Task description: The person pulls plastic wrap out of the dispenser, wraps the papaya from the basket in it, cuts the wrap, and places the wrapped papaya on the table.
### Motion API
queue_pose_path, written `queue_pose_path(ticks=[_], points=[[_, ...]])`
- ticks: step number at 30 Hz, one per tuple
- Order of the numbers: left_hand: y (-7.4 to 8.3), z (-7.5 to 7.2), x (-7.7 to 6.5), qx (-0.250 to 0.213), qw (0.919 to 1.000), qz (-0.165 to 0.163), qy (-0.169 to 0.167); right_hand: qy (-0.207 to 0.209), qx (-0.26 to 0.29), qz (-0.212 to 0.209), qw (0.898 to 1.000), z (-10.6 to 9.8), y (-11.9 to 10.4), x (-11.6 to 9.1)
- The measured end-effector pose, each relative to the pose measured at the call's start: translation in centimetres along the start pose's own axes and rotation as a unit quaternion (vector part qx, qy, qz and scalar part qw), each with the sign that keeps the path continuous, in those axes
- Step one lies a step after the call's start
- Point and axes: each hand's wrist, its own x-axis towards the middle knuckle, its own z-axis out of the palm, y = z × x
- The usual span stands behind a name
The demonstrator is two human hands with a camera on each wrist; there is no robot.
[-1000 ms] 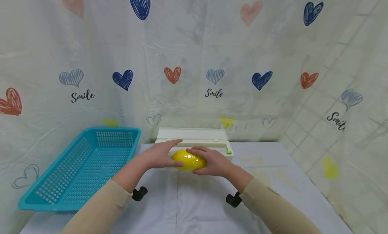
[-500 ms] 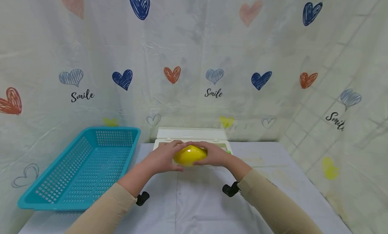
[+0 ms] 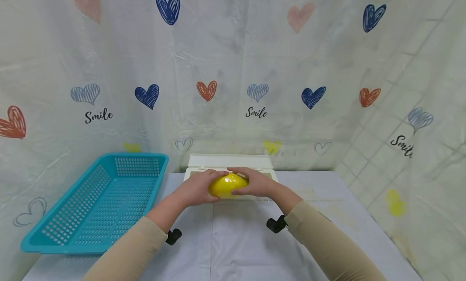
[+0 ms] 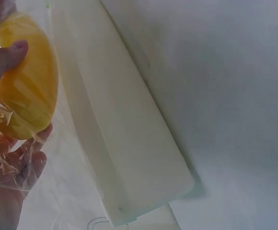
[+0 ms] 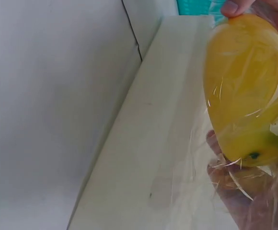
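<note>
A yellow mango [image 3: 226, 186] is held up between both hands, in front of a white cling film box [image 3: 267, 174]. Clear film [image 5: 254, 115] covers the mango in the right wrist view, with its wrinkled, loose part trailing over the fingers near the stem end. My left hand [image 3: 198, 189] grips the mango's left side, fingers over the top and thumb low at the front. On the opposite side, my right hand [image 3: 259, 184] holds it, fingers curving over the top. The hands hide much of the box, whose lid [image 3: 229, 161] stands raised at the back.
A blue-green plastic basket [image 3: 109, 200] stands on the left of the white-covered table [image 3: 240, 244]. Behind the table hangs a pale curtain [image 3: 225, 50] printed with hearts, which also runs along the right side.
My left hand has closed in around the mango, its spread fingers now bent over it. The mango has risen slightly, and my right hand has shifted up with it. The basket stays put.
</note>
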Motion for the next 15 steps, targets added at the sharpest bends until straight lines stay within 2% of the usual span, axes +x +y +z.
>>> queue_pose_path(ticks=[7, 11, 15], points=[[-0.2, -0.3, 0.3, -0.042, 0.9988, -0.025, -0.010, 0.046, -0.100, -0.014, 0.994, -0.7, 0.5, -1.5], [-0.4, -0.5, 0.5, -0.063, 0.9973, -0.036, -0.013, 0.053, -0.153, -0.046, 0.986, -0.4, 1.3, -2.2], [-0.4, -0.7, 0.5, -0.073, 0.9961, -0.043, -0.025, 0.075, -0.177, -0.090, 0.977, -0.1, 1.7, -2.6]])
